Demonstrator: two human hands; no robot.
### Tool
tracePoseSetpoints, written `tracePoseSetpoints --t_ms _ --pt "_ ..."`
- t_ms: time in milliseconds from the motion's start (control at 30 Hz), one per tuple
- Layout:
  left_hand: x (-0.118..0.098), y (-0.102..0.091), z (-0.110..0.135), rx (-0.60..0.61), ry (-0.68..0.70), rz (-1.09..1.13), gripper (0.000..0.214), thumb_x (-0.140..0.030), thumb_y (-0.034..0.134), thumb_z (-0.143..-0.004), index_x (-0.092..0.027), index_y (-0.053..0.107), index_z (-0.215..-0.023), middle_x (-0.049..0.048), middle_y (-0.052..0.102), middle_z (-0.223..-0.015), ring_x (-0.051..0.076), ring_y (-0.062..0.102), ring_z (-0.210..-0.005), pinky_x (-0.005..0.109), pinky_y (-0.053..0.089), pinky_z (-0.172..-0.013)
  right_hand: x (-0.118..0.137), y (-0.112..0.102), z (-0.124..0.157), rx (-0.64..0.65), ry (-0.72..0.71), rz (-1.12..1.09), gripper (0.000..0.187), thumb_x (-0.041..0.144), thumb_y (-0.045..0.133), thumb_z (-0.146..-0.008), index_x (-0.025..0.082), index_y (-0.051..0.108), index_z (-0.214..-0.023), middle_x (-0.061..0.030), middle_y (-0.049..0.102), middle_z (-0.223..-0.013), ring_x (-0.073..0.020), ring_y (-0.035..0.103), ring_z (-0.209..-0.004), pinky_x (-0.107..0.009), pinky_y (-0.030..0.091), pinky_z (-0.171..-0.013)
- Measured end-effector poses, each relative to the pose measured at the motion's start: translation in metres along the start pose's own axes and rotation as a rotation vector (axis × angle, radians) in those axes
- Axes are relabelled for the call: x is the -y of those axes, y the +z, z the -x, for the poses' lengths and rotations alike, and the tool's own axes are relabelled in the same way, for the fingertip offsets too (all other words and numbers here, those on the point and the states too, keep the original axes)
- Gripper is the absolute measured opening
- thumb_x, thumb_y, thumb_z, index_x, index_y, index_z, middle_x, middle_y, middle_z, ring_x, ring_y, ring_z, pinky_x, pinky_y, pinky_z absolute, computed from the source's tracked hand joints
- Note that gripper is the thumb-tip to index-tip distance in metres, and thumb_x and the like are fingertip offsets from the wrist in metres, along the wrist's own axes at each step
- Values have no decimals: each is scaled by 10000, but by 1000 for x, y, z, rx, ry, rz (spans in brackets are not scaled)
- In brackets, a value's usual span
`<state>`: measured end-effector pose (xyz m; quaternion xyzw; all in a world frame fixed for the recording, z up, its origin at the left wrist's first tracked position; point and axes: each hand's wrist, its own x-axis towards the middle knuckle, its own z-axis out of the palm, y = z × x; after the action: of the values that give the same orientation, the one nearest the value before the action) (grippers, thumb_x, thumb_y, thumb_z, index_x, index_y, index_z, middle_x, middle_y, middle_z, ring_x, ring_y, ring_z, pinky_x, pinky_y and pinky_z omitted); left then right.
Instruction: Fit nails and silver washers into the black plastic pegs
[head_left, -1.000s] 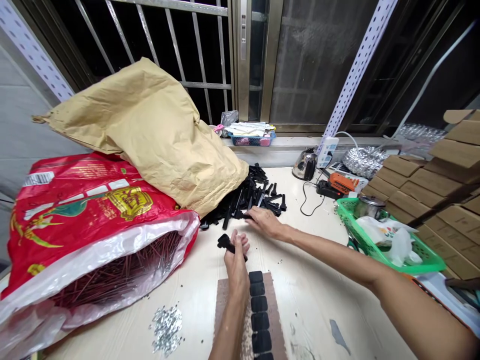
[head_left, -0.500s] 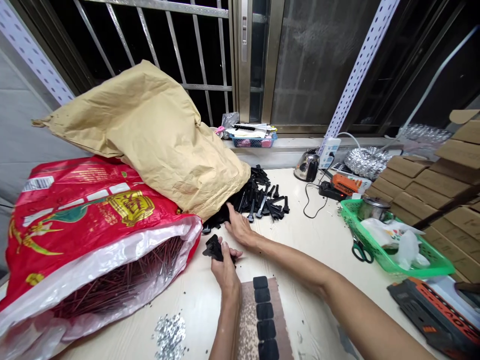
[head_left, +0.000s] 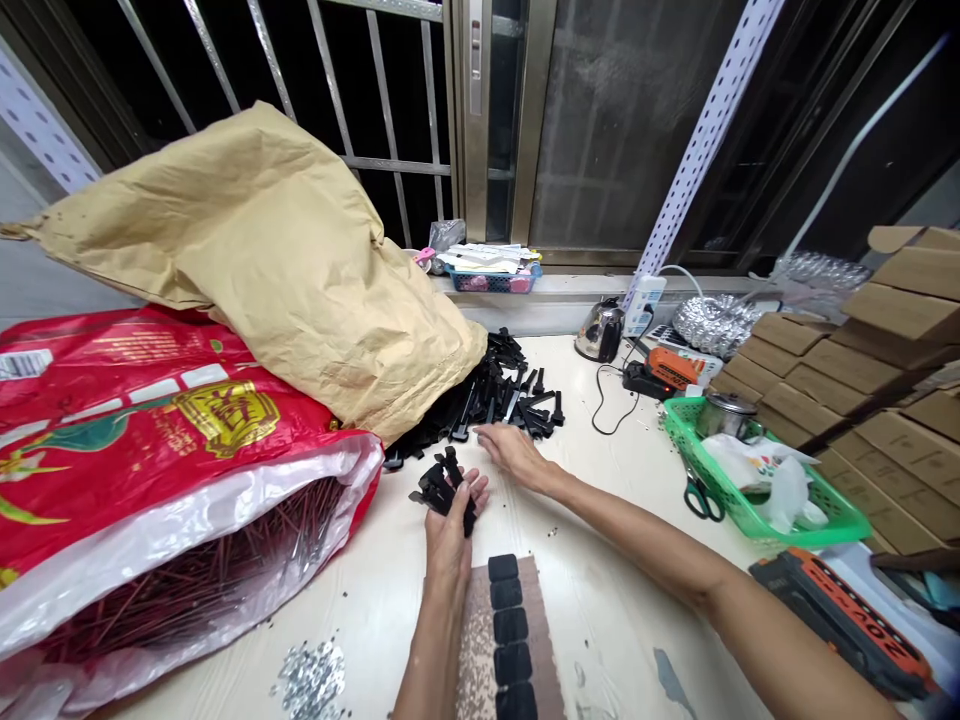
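My left hand [head_left: 451,520] is closed around a bunch of black plastic pieces [head_left: 439,485], thin stems with wider flat ends, held above the tabletop. Just to its upper right, my right hand [head_left: 517,455] reaches to the front edge of a pile of similar black plastic pieces [head_left: 499,385]. Its fingers are drawn together, their tips beside one piece's wide end; whether they grip it is hidden. The pile spills from the mouth of a large brown paper sack [head_left: 300,270]. Below my hands, a row of black rounded pads [head_left: 511,627] lies on a brown speckled strip [head_left: 474,640].
A red sack [head_left: 150,420] full of thin dark-red rods lies left. Small silvery metal bits [head_left: 311,680] are heaped in front. To the right are scissors [head_left: 703,495], a green basket [head_left: 817,520], a kettle [head_left: 600,330], cardboard boxes [head_left: 885,440] and an orange-black 20V tool [head_left: 847,625].
My right hand has drawn back from the sack's mouth, toward the right. The bunch in my left hand is now more fanned out. The whole view has shifted slightly, moving the scene left.
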<state>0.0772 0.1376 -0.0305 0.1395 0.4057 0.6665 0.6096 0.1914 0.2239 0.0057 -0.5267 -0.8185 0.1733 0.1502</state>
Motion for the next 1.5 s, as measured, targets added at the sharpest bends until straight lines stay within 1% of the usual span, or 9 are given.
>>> tracePoseSetpoints --t_ms 200,333,467,600,733,900,1133,1333,1500 --pt "3 1 2 -31 58 -59 472 -213 799 -620 -121 611 -1043 -13 637 -682 111 631 -590 309 580 -693 -3 13 -9 6 139 104 306 315 390 -949 168 584 -1136 -153 620 -1069 -259 617 -941 -368 437 -784" --pt "9 -2 -5 -160 141 -124 375 -186 776 -642 -116 627 -979 34 690 -761 126 664 -642 267 570 -683 -1 18 15 73 2 84 355 384 454 -925 260 485 -1257 -59 615 -1093 -203 606 -943 -322 435 -798" --pt "14 -3 -11 -241 143 -151 308 -184 753 -651 -98 647 -927 30 680 -723 112 644 -575 242 559 -617 -15 -2 2 7 -53 212 359 429 305 -980 289 519 -1232 -35 567 -1208 -186 545 -1051 -293 428 -811" --pt "17 -6 -15 -298 169 -204 315 -210 747 -646 -95 653 -924 33 677 -730 110 634 -555 246 555 -591 -36 -23 -31 8 51 325 316 362 350 -977 243 585 -1150 -70 601 -1194 -211 521 -1108 -297 418 -824" --pt "21 -11 -19 -338 195 -299 342 -268 748 -639 -102 658 -924 41 684 -756 127 638 -564 272 557 -588 -52 -27 -47 4 214 338 332 306 324 -982 178 604 -1106 -128 677 -1016 -228 616 -977 -308 429 -760" --pt "25 -15 -22 -345 197 -445 372 -371 732 -644 -100 663 -889 45 684 -692 168 652 -602 335 556 -670 -60 -33 -61 0 379 308 381 309 314 -987 119 642 -1016 -157 669 -1024 -243 637 -973 -309 444 -757" --pt "19 -13 -19 -335 187 -645 372 -440 681 -657 -105 674 -819 69 693 -656 239 681 -699 407 516 -783 -57 -33 -78 92 495 226 309 351 549 -908 143 562 -1136 -71 596 -1108 -184 600 -964 -389 509 -833" --pt "17 -10 -19 -327 232 -732 344 -444 658 -656 -118 666 -769 71 693 -643 267 684 -729 428 501 -799 -55 -50 -51 90 474 130 355 258 603 -849 131 557 -1178 -96 627 -1082 -214 609 -979 -319 499 -773" --pt "16 -3 -14 -359 269 -831 277 -394 650 -662 -126 664 -732 71 686 -643 272 676 -767 424 501 -800 -63 -103 19 115 347 -9 383 229 573 -807 201 606 -1187 -1 679 -925 -123 624 -820 -171 425 -635"
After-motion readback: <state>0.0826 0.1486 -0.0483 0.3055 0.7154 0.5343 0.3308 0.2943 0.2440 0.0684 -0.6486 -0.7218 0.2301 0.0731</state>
